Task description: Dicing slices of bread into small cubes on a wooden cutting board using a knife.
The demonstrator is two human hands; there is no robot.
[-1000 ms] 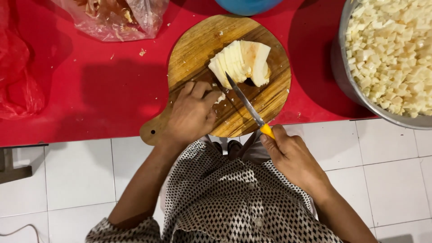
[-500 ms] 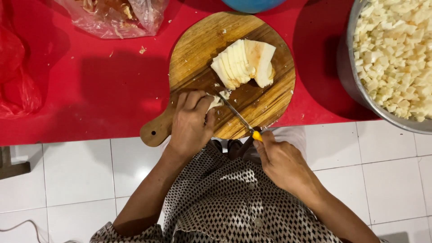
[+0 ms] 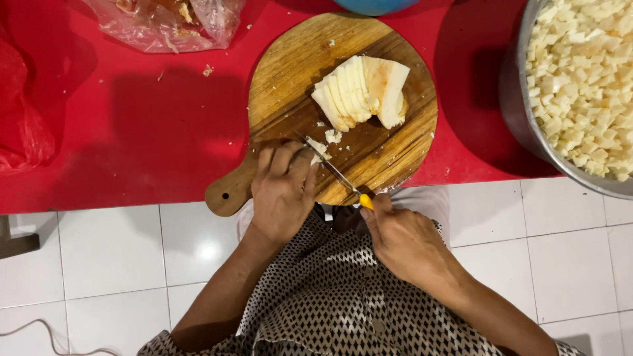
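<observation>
A round wooden cutting board (image 3: 297, 72) with a short handle lies on the red table (image 3: 132, 132). On it sits a pale, partly sliced chunk of white vegetable (image 3: 362, 92). My left hand (image 3: 282, 191) rests on the board's near edge, fingertips on a small pale piece (image 3: 319, 150). My right hand (image 3: 401, 238) holds a knife (image 3: 333, 170) with a yellow handle, its blade lying across the board next to the left fingers.
A large metal pot (image 3: 521, 112) full of small white cubes stands at the right. A clear plastic bag (image 3: 168, 23) with scraps lies at the top left, a red bag (image 3: 23, 112) at the far left. White floor tiles show below the table edge.
The knife has drawn back from the big sliced chunk toward the near edge of the board. My left hand has stayed at the board's edge, now on a small cut piece.
</observation>
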